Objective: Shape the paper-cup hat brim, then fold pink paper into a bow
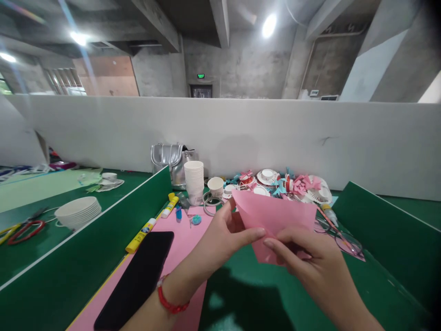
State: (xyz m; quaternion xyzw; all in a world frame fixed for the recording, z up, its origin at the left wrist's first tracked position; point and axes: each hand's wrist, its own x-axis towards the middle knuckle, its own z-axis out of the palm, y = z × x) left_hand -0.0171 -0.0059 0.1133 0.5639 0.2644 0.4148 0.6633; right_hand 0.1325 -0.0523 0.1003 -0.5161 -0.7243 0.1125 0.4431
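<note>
"Where's your pink paper (282, 211)?"

"At your one o'clock, above the table (361, 285); your left hand (223, 232) and right hand (312, 253) pinch it between their fingers. A black phone (141, 271) lies at its eight o'clock."

Pink paper (280, 209) partly covered by left hand (232, 231) and right hand (312, 250). Forearms (191, 273) cut off by near picture edge. Glasses (348, 243) partly behind paper. Yellow-handled scissors (9, 231) cut off at left. Green divider (86, 264) hides base of bowl stack (77, 211). Print on near glue stick (141, 236), far sign (201, 76) too small to read.
</note>
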